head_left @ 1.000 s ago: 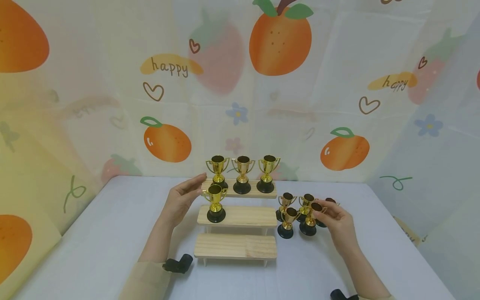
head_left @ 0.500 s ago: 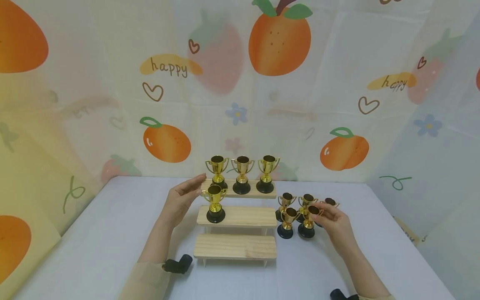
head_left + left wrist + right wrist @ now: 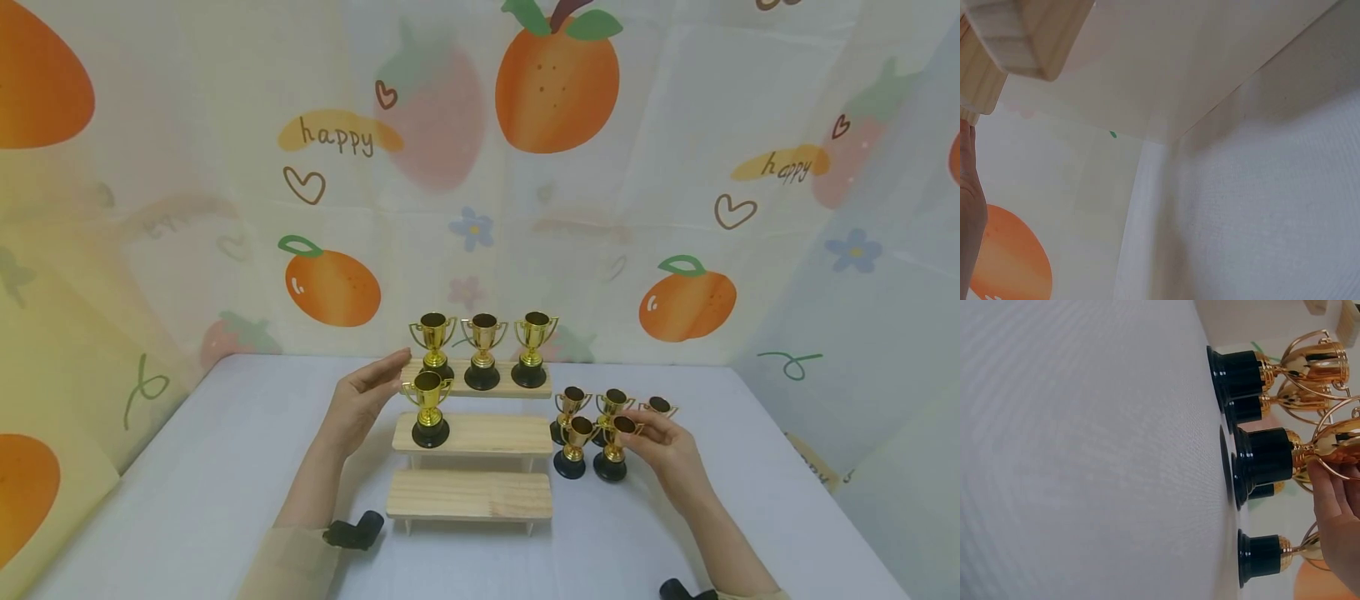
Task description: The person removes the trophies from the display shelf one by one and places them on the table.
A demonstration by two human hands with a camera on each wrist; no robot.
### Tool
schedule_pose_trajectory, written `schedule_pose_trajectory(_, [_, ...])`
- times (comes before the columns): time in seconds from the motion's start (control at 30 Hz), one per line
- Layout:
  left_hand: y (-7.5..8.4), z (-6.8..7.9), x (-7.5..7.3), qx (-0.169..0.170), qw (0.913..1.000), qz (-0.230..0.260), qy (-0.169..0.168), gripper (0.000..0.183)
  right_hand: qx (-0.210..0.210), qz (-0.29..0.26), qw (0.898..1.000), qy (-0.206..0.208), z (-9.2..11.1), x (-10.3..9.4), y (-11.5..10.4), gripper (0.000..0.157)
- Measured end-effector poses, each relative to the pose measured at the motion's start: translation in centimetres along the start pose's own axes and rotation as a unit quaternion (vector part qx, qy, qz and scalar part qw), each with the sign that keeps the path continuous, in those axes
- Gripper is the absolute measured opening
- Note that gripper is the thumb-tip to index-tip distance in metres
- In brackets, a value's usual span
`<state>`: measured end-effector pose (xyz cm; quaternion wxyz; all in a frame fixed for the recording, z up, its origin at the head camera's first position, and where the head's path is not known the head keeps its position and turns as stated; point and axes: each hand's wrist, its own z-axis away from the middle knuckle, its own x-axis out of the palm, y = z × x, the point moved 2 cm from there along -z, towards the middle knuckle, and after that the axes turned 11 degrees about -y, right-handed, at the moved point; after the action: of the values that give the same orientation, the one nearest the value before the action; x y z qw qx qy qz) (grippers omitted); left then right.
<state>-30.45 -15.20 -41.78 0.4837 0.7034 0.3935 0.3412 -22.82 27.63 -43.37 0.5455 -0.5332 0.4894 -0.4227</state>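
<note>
My right hand (image 3: pixel 670 457) pinches a small gold trophy cup (image 3: pixel 611 463) with a black base, on the right of the shelves. In the right wrist view that trophy (image 3: pixel 1265 456) stands upright, its base close over the white cloth with a shadow beside it. My left hand (image 3: pixel 369 404) has its fingers extended, the fingertips right at the left end of the top wooden shelf (image 3: pixel 517 389). Three trophies line that shelf, the middle one (image 3: pixel 483 354) a paler gold. On the left of the middle shelf (image 3: pixel 495 433) stands another gold trophy (image 3: pixel 430 412).
Around the right hand several more trophies stand on the white-covered table (image 3: pixel 637 542), among them a front one (image 3: pixel 572 450) and a far right one (image 3: pixel 659 406). The bottom wooden shelf (image 3: pixel 468 496) is nearest. A fruit-patterned cloth (image 3: pixel 465 275) hangs behind the table.
My right hand has shifted slightly left and toward the front with the trophy in its fingers. The left hand stays at the top shelf's end.
</note>
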Motion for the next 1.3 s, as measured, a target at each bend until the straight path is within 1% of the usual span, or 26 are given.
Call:
schedule_pose_trajectory(0.13, [-0.06,0.04,-0.06,-0.001,1.0,-0.004,0.001,0.05,0.001,-0.004,1.0,-0.003,-0.02,0.0,0.01,0.031])
schedule_pose_trajectory(0.4, [-0.09,0.08,-0.11,-0.003,1.0,-0.007,0.004,0.05,0.016,0.019,1.0,-0.008,-0.18,-0.04,0.29,0.039])
schedule_pose_trajectory(0.6, [-0.07,0.09,-0.06,-0.005,1.0,-0.004,0.005,0.051,0.023,0.018,0.999,-0.016,-0.14,-0.14,0.51,0.044])
schedule_pose_trajectory(0.9, [-0.11,0.09,-0.04,-0.003,1.0,-0.006,0.007,0.05,0.022,0.016,0.999,-0.019,-0.13,-0.21,0.61,0.039])
schedule_pose_trajectory(1.17, [-0.15,0.04,-0.1,-0.006,0.9999,-0.011,0.007,0.05,0.003,0.001,1.0,-0.031,0.01,-0.22,0.57,0.029])
schedule_pose_trajectory(1.3, [-0.11,0.02,-0.07,-0.007,0.9999,-0.011,0.007,0.051,0.006,0.012,1.0,-0.027,-0.01,-0.22,0.62,0.032])
